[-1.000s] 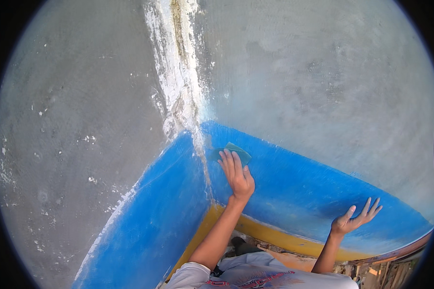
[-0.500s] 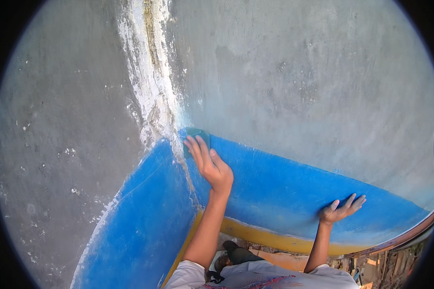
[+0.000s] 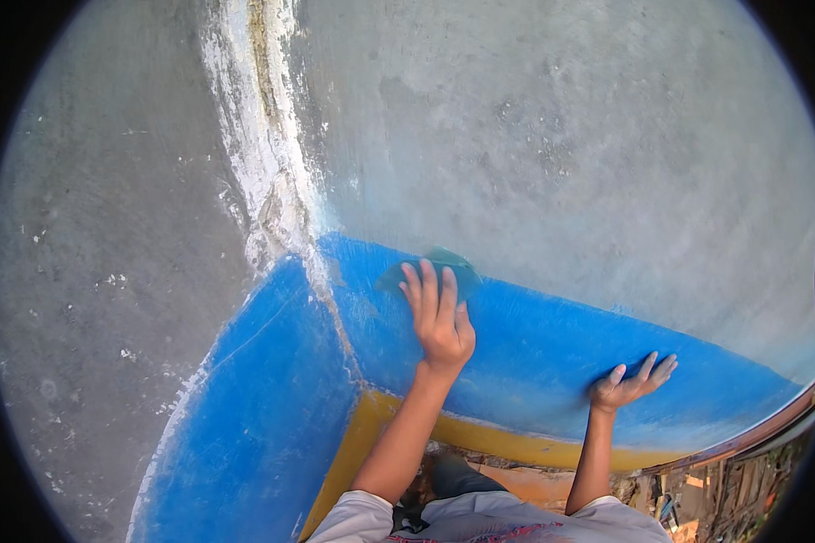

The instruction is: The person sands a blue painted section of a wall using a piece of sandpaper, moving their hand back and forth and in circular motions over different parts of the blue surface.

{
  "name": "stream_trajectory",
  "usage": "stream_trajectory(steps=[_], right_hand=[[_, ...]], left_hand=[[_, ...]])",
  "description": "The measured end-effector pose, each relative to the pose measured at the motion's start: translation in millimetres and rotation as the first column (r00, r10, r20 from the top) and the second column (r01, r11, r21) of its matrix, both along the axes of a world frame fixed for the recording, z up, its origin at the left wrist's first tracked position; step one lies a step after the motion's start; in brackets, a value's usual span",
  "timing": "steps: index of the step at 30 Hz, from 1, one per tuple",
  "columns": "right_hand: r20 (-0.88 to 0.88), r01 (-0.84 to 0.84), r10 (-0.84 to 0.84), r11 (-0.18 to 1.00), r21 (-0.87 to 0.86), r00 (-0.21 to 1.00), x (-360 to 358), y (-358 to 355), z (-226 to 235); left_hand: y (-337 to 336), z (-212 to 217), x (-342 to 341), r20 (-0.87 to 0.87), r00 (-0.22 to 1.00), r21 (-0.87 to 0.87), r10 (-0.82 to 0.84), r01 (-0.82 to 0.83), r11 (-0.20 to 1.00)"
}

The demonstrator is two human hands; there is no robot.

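My left hand (image 3: 443, 328) presses a thin green sheet of sandpaper (image 3: 462, 269) flat against the wall, its fingers lying over the sheet. Both the sheet's sides stick out past the fingers and look smeared by motion. It sits across the upper edge of the blue painted band (image 3: 534, 344), where the blue meets the grey wall (image 3: 480, 136). To the right, my right hand (image 3: 632, 384) rests on the same blue band with its fingers spread and nothing in them.
Two walls meet at a corner seam, with rough white patches (image 3: 276, 172) and cracks above the blue. A yellow strip (image 3: 507, 441) runs along the bottom of the band. Low at the right lie scattered wood scraps (image 3: 711, 493) on the ground.
My left hand has slid to the right along the blue edge with the sandpaper, away from the corner. My right hand keeps its place on the wall.
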State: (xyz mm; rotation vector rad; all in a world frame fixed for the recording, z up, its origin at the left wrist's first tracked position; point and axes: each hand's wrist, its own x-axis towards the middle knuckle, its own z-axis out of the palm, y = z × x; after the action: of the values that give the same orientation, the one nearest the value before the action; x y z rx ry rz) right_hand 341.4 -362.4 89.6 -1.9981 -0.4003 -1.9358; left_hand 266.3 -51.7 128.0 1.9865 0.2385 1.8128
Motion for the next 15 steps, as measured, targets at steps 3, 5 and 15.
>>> stream_trajectory(steps=[3, 5, 15], right_hand=[[-0.002, -0.010, 0.010, 1.000, 0.005, 1.000, -0.5, 6.2, 1.4], [-0.005, 0.005, -0.005, 1.000, 0.007, 1.000, 2.4, 1.9, -2.8], [0.007, -0.018, 0.018, 1.000, 0.013, 1.000, 5.3, -3.8, -5.4]], left_hand=[[9.2, -79.5, -12.9, -0.072, 0.991, 0.074, -0.116, 0.122, 0.990], [19.5, -64.4, -11.8, -0.017, 0.995, -0.036, -0.094, 0.093, 0.995], [-6.6, -79.1, -6.7, 0.013, 0.997, 0.010, -0.078, 0.078, 0.997]])
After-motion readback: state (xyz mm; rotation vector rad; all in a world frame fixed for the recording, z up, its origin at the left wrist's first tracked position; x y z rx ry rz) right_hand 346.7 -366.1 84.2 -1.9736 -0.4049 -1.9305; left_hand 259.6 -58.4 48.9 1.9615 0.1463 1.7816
